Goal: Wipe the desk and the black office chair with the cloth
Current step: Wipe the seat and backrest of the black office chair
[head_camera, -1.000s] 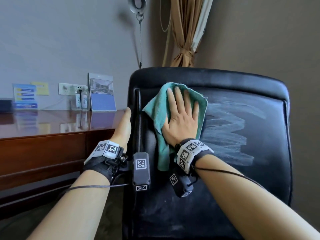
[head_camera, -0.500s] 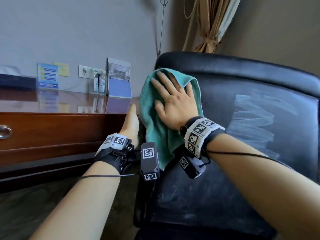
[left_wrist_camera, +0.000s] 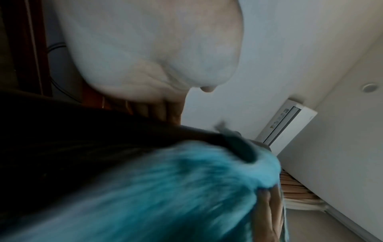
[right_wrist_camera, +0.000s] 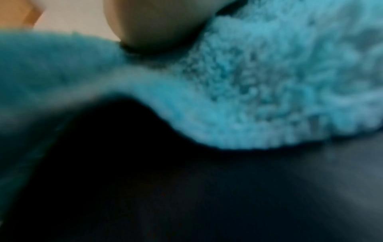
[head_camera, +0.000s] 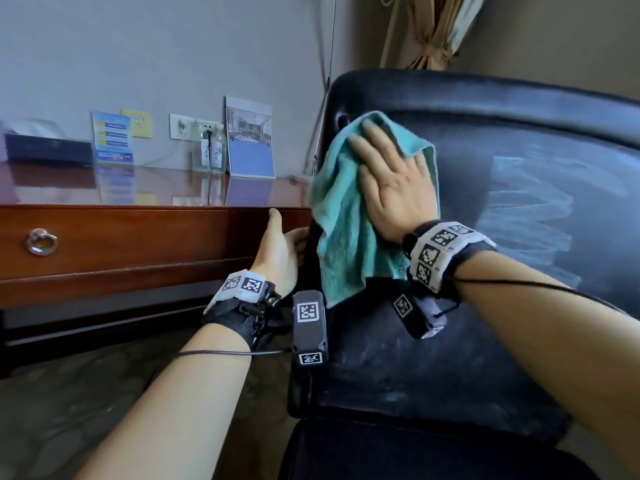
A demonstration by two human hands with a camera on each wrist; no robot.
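Observation:
The black office chair (head_camera: 519, 140) fills the right of the head view, backrest towards me. A teal cloth (head_camera: 343, 216) lies against the backrest's upper left corner and hangs over its left edge. My right hand (head_camera: 391, 181) presses the cloth flat with straight, spread fingers. My left hand (head_camera: 282, 251) grips the backrest's left edge, thumb up, fingers hidden behind it. The left wrist view shows the blurred cloth (left_wrist_camera: 165, 188) over the dark chair edge (left_wrist_camera: 82, 139). In the right wrist view the cloth (right_wrist_camera: 269, 81) lies on the chair surface (right_wrist_camera: 207, 196). The wooden desk (head_camera: 138, 188) stands at the left.
On the desk by the wall are a dark tissue box (head_camera: 45, 147), a blue leaflet stand (head_camera: 112, 138), two small bottles (head_camera: 211, 152) and a standing card (head_camera: 251, 136). A drawer has a ring handle (head_camera: 41, 241). Damp streaks (head_camera: 530, 209) mark the backrest's right part. A curtain (head_camera: 436, 29) hangs behind.
My right hand has slid the cloth left, up to the backrest's left edge. The left hand has kept its hold on that edge. My view has turned left towards the desk.

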